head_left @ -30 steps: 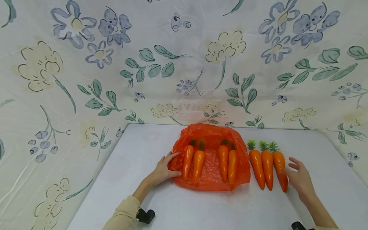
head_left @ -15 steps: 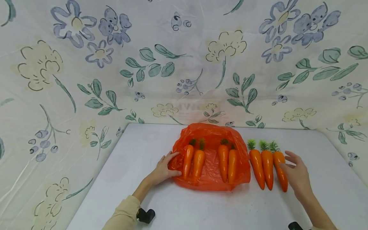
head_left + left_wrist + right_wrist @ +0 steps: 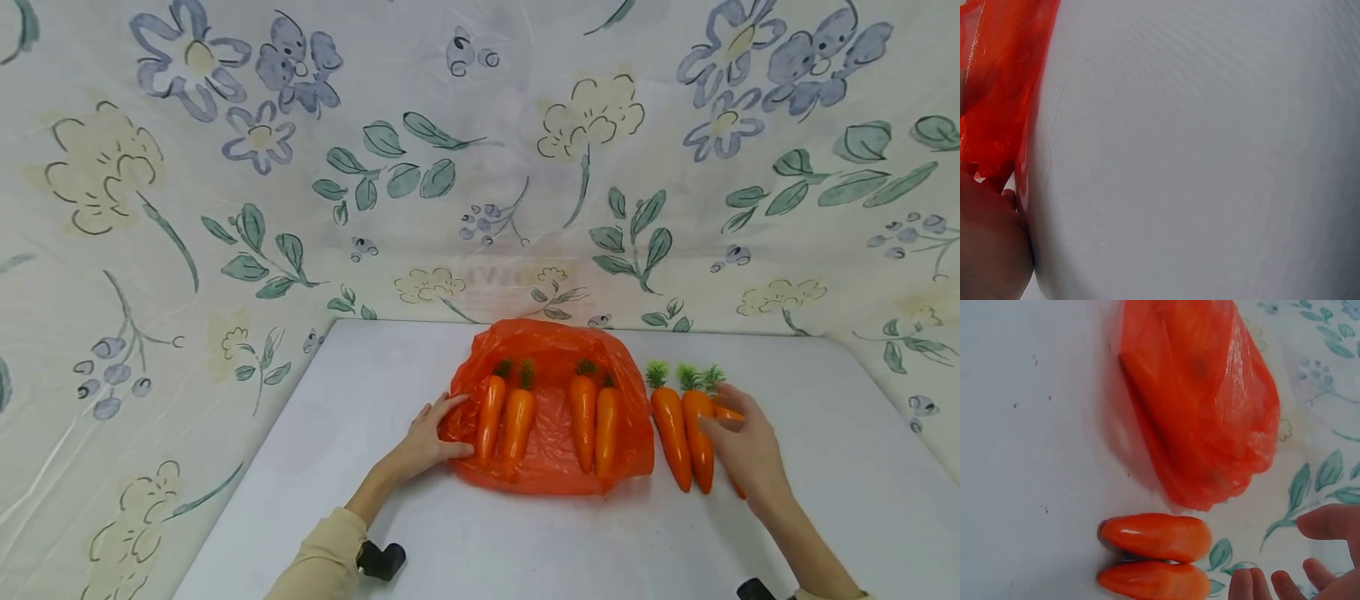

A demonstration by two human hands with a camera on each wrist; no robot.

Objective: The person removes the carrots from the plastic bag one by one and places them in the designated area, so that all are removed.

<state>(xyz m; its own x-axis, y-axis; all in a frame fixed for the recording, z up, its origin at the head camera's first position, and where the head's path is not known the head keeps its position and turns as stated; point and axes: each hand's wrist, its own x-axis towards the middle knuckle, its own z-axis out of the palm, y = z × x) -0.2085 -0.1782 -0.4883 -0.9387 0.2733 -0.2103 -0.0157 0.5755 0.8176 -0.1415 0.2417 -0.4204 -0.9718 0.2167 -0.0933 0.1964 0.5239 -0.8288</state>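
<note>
My left hand (image 3: 423, 446) holds the left edge of a red-orange plastic bag (image 3: 555, 421), thumb and fingers spread along it; only part of that hand shows in the left wrist view. Inside the bag lie several carrots with green tops, including a pair at left (image 3: 519, 425) and a pair at right (image 3: 583, 425). Three loose carrots stand in a row right of the bag: a left one (image 3: 671, 433), a middle one (image 3: 701, 458) and a right one (image 3: 741, 489). My right hand (image 3: 753, 450) hovers over the right carrot, partly hiding it, fingers apart from the thumb.
Everything lies on a white table (image 3: 525, 542). A floral-patterned cloth (image 3: 480, 167) hangs behind and along the sides. Black wrist devices show at my left wrist (image 3: 382, 562) and near the right forearm (image 3: 753, 588).
My right hand has moved left and slightly away from me, from beside the right carrot to above it. The left hand, bag and carrots look unmoved.
</note>
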